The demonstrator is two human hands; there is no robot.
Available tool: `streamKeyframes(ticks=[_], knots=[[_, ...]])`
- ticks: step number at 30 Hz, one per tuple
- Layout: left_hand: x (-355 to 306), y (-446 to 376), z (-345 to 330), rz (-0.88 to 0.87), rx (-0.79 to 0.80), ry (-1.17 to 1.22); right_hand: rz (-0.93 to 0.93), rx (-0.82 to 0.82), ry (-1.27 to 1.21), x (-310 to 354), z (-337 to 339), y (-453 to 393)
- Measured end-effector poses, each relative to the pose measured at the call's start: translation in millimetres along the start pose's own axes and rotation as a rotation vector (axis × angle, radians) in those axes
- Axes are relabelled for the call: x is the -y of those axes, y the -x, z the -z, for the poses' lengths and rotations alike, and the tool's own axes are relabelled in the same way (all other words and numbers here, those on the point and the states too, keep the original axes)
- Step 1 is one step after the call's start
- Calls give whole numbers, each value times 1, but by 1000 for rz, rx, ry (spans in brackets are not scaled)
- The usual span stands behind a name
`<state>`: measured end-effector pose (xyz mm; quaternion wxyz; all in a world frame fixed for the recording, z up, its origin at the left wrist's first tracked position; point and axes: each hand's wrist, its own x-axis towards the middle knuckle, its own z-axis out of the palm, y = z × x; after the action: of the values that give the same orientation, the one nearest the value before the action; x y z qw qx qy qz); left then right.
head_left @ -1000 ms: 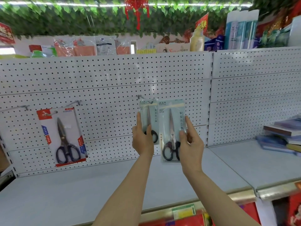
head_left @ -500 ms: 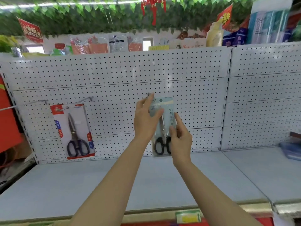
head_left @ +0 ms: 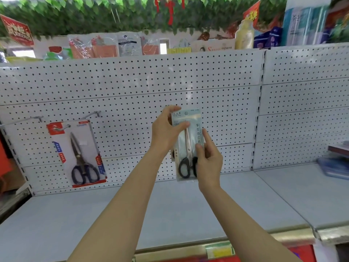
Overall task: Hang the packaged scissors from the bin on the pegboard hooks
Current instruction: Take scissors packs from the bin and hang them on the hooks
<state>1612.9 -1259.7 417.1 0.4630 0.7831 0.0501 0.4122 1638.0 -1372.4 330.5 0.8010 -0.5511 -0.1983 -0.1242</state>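
Note:
A pale green packaged scissors with black handles is held upright against the white pegboard at centre. My left hand pinches the pack's top left corner, covering the hook behind it. My right hand grips the pack's lower right edge, index finger pointing up. A second pack's edge peeks out behind, at the left. A red-and-white packaged scissors hangs from a hook at the left. The bin is out of view.
Two bare hooks stick out above the red pack. A grey shelf runs below the pegboard. Stacked books lie on the right shelf. Goods line the top ledge under green leaf garland.
The two packs, side by side a second ago, now overlap at the hook. My left hand rose to the top corner. The view shifted left.

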Motion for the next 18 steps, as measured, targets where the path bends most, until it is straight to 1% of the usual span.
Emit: streamKeyframes(ticks=[3, 9, 14, 18], knots=[[-3, -4, 3, 10, 46, 36, 7, 3, 16, 2, 0, -2], [3, -4, 4, 21, 45, 94, 6, 21, -26, 4, -2, -1], [5, -7, 4, 27, 46, 70, -16, 4, -63, -2, -4, -4], [13, -10, 0, 35, 53, 30, -47, -1, -43, -10, -6, -8]])
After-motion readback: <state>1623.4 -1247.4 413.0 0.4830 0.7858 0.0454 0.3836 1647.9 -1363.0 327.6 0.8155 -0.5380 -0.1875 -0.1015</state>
